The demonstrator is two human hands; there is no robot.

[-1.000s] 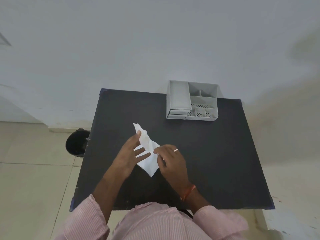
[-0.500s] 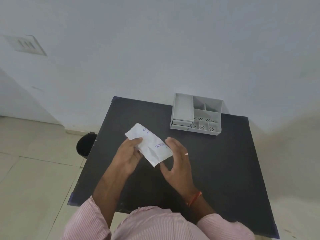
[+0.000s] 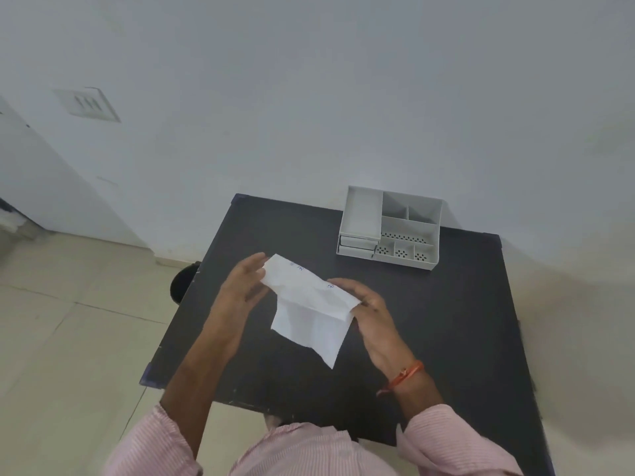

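A creased white sheet of paper (image 3: 309,310) with small blue marks hangs in the air above the black table (image 3: 446,321). My left hand (image 3: 240,286) pinches its upper left corner. My right hand (image 3: 371,304) grips its right end, where the paper folds over. The lower part of the sheet droops to a point toward me.
A grey desk organiser (image 3: 391,228) with several compartments and small drawers stands at the table's far right, against the white wall. A black bin (image 3: 182,280) sits on the tiled floor by the table's left edge.
Both hands have lifted the paper off the table and spread it wider. My right hand, open beside it half a second ago, now grips its right end. The camera has tilted up.
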